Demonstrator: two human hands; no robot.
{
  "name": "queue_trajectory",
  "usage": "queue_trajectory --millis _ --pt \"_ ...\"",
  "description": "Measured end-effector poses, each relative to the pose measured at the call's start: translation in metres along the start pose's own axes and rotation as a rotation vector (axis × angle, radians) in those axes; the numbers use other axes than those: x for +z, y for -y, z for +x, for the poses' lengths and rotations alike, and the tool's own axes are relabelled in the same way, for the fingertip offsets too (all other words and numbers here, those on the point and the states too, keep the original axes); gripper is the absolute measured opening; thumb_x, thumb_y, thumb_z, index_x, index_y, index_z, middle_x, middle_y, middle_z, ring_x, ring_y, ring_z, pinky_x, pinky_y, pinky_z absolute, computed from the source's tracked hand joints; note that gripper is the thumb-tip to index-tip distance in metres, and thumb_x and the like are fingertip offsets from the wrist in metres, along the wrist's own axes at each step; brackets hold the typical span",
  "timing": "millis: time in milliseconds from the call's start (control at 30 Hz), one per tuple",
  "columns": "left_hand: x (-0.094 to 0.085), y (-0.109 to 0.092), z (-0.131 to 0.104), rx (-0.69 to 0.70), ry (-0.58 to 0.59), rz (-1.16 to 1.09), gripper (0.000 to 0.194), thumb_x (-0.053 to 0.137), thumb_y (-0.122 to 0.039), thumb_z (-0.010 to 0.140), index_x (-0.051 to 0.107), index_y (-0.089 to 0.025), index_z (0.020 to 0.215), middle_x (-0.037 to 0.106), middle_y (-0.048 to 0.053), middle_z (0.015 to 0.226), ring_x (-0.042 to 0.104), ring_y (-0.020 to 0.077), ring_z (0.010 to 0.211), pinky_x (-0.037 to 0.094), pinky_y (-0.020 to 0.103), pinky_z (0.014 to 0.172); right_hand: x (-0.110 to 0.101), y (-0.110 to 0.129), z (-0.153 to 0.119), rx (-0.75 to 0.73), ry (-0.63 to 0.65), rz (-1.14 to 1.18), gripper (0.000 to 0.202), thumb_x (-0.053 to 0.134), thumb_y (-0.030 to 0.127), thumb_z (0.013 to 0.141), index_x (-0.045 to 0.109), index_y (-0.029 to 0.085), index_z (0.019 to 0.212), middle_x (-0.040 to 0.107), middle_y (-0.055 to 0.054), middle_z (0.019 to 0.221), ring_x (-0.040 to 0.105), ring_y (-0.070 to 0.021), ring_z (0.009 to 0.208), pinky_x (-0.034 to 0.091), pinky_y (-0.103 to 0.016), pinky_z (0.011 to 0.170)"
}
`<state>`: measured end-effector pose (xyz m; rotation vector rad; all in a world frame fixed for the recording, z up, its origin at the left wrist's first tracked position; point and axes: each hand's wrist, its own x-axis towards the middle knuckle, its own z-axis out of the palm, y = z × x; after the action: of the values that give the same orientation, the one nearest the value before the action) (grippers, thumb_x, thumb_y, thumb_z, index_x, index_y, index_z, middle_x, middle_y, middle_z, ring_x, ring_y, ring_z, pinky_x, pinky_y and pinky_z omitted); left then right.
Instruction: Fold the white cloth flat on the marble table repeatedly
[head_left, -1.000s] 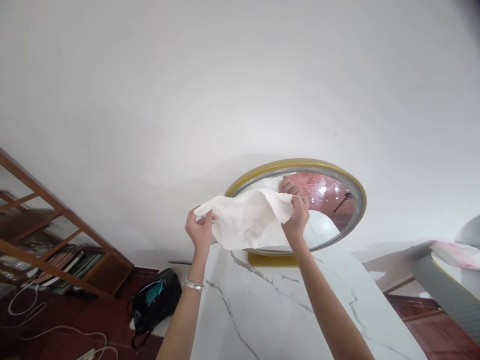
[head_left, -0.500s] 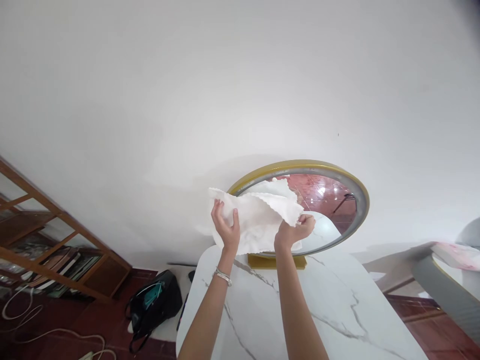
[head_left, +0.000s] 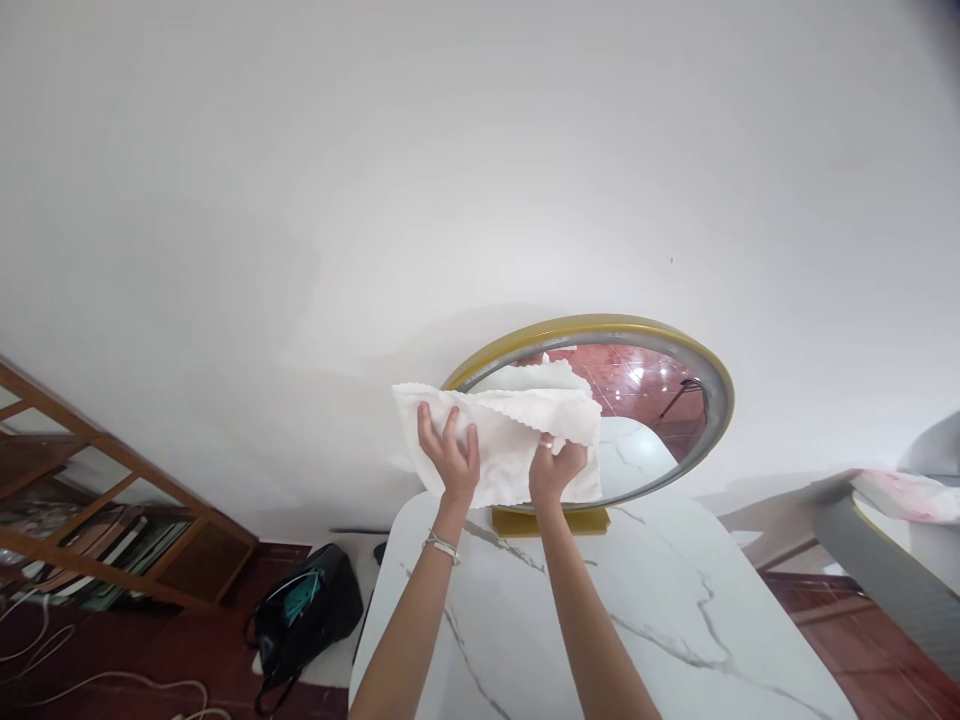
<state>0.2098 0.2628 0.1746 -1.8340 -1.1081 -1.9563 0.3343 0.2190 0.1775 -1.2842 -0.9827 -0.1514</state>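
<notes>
A white cloth [head_left: 499,415] with scalloped edges is raised in front of the mirror [head_left: 656,375], partly folded over on itself. My left hand [head_left: 452,455] holds its left part, with the fingers spread against the fabric and the thumb up. My right hand [head_left: 555,468] is closed on the cloth's right part, under the folded-over flap, which hides some fingertips. The round mirror has a gold rim and stands on a gold base [head_left: 551,522]. The cloth covers its lower left and shows in its reflection.
The mirror stands on a white marble-patterned table [head_left: 645,620] against a pale wall [head_left: 480,180]. At left are a wooden shelf [head_left: 202,560] with books, a black bag [head_left: 322,605] and loose cables [head_left: 135,680]. A grey-sided piece of furniture [head_left: 885,570] is at right.
My right hand has moved left and in under the cloth's flap. The cloth has shifted slightly left and its right part lies flatter. My left hand stays at about the same place.
</notes>
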Motion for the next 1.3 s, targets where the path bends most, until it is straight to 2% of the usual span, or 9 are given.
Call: queue_trajectory --millis 100,200,333,433,567,767,967,1100,1300 --pt "0.000 0.012 -0.005 0.072 0.064 0.054 0.037 0.056 -0.034 0.088 0.057 -0.017 0.121 0.027 0.020 0.149 0.018 0.0326 0.142 0.022 0.052 0.111 0.006 -0.005 -0.006 -0.205 -0.019 -0.146 0.026 0.049 0.035 0.085 0.069 0.021 0.093 0.064 -0.015 0.090 0.058 -0.0303 0.095 0.046 -0.050 0.086" --pt "0.003 0.020 -0.008 0.069 0.072 0.092 0.033 0.054 -0.034 0.089 0.060 -0.020 0.118 0.033 0.018 0.148 0.019 0.0311 0.142 0.022 0.052 0.110 0.011 -0.012 -0.001 -0.418 0.179 -0.236 0.032 0.054 0.037 0.084 0.066 0.024 0.111 0.063 -0.014 0.111 0.059 -0.0276 0.104 0.048 -0.043 0.090" --pt "0.008 0.023 -0.006 0.052 0.074 0.110 0.031 0.051 -0.037 0.090 0.063 -0.021 0.114 0.044 0.017 0.141 0.026 0.0305 0.139 0.024 0.053 0.109 0.018 -0.026 0.014 -0.560 0.215 -0.290 0.039 0.058 0.041 0.083 0.062 0.027 0.119 0.069 -0.008 0.106 0.059 -0.0257 0.109 0.047 -0.038 0.097" --pt "0.010 0.020 0.003 0.078 0.039 0.115 0.028 0.050 -0.037 0.090 0.065 -0.020 0.108 0.051 0.017 0.132 0.036 0.0300 0.134 0.030 0.050 0.106 0.020 -0.033 0.021 -0.562 0.229 -0.285 0.037 0.060 0.040 0.083 0.063 0.029 0.118 0.067 -0.007 0.113 0.060 -0.0254 0.111 0.046 -0.038 0.100" --pt "0.009 0.010 0.022 0.125 -0.098 0.088 0.019 0.054 -0.031 0.090 0.067 -0.019 0.094 0.060 0.013 0.112 0.051 0.0243 0.117 0.042 0.042 0.096 0.019 -0.035 0.027 -0.566 0.263 -0.206 0.027 0.057 0.031 0.086 0.066 0.033 0.112 0.063 -0.007 0.122 0.060 -0.0239 0.112 0.045 -0.041 0.101" --pt "0.008 -0.004 0.040 0.089 -0.149 0.068 0.021 0.055 -0.032 0.089 0.064 -0.020 0.074 0.056 0.008 0.093 0.053 0.0196 0.099 0.046 0.039 0.088 0.017 -0.032 0.035 -0.592 0.314 -0.093 0.025 0.048 0.022 0.090 0.068 0.029 0.103 0.065 -0.004 0.119 0.056 -0.0198 0.117 0.046 -0.039 0.102" --pt "0.012 -0.017 0.064 0.166 -0.225 0.036 0.011 0.056 -0.022 0.088 0.063 -0.020 0.079 0.057 0.007 0.095 0.054 0.0180 0.099 0.047 0.038 0.087 0.014 -0.002 0.063 -0.641 0.243 -0.076 0.025 0.049 0.022 0.090 0.068 0.030 0.104 0.066 -0.003 0.117 0.056 -0.0186 0.117 0.044 -0.037 0.103" --pt "0.017 -0.024 0.078 0.085 -0.209 -0.025 0.014 0.051 -0.027 0.090 0.062 -0.018 0.092 0.058 0.008 0.101 0.056 0.0179 0.100 0.047 0.037 0.088 0.012 0.021 0.089 -0.635 0.269 -0.141 0.025 0.047 0.027 0.091 0.070 0.034 0.099 0.069 -0.004 0.109 0.059 -0.0186 0.112 0.038 -0.039 0.106" --pt "0.030 -0.037 0.081 0.124 -0.199 -0.012 0.017 0.050 -0.028 0.091 0.063 -0.019 0.089 0.062 0.008 0.102 0.059 0.0181 0.103 0.048 0.035 0.087 0.001 0.020 0.104 -0.648 0.214 -0.193 0.026 0.045 0.025 0.090 0.069 0.033 0.094 0.069 -0.003 0.104 0.057 -0.0197 0.115 0.037 -0.040 0.107"
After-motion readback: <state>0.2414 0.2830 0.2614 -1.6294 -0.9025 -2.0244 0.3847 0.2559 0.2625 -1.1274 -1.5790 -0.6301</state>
